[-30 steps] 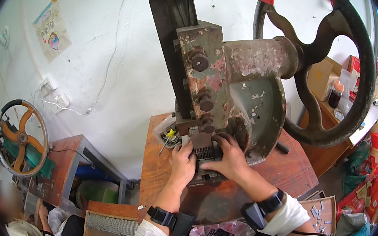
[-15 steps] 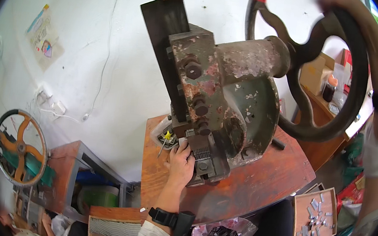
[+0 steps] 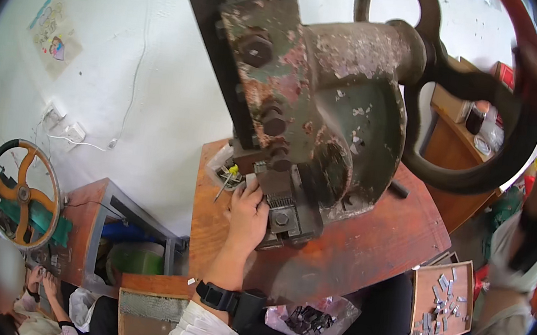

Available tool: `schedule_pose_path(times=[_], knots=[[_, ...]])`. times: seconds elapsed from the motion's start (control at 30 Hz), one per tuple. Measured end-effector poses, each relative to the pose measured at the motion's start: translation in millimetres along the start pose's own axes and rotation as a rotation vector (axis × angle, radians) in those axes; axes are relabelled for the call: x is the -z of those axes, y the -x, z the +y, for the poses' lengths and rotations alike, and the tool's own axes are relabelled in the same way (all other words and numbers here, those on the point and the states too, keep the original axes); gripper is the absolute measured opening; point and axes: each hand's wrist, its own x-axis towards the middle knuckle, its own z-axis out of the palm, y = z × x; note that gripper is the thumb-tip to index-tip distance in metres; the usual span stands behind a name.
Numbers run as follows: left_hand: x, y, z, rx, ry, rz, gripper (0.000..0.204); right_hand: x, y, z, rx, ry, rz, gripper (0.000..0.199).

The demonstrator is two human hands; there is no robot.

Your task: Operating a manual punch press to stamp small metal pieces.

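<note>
A heavy hand press point(image 3: 272, 75) with worn green and brown paint stands on a reddish wooden table point(image 3: 371, 255). My left hand point(image 3: 249, 218) rests beside the die point(image 3: 283, 212) at its foot, its fingers pinching a small pale metal piece point(image 3: 251, 181). That piece is partly hidden by my fingers. At the far right my right hand point(image 3: 535, 82), smeared by motion, is wrapped round the rim of the large handwheel point(image 3: 472, 181). Part of that rim is red. Close behind my left hand sits a clear plastic tub point(image 3: 219, 164) with a yellow-topped tool point(image 3: 233, 171) and small metal parts.
A wooden tray point(image 3: 424, 284) with several silvery pieces lies low on the right. Near my lap is a clear bag point(image 3: 337, 321) of dark parts. Another person's hands point(image 3: 44, 279) show at lower left, below a second handwheel point(image 3: 24, 194). A wooden desk point(image 3: 446, 145) holds boxes.
The handwheel has turned clockwise, its red section passing from upper left to upper right. My right hand has come down with the rim. My left hand stays at the die; the view has shifted.
</note>
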Motion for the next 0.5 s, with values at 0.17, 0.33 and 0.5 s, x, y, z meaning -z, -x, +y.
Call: schedule_pose_path(times=[0.17,0.33,0.5], knots=[[-1,1,-5,-0.015,0.030,0.010,0.035,-24,61,65,0.048,0.109,0.161,0.037],[-7,6,-3,0.019,0.055,0.030,0.033,-66,117,78,0.139,0.181,0.231,0.033],[14,-4,1,0.074,0.354,-0.146,0.038,-39,15,-30,-0.047,-0.024,0.137,0.039]])
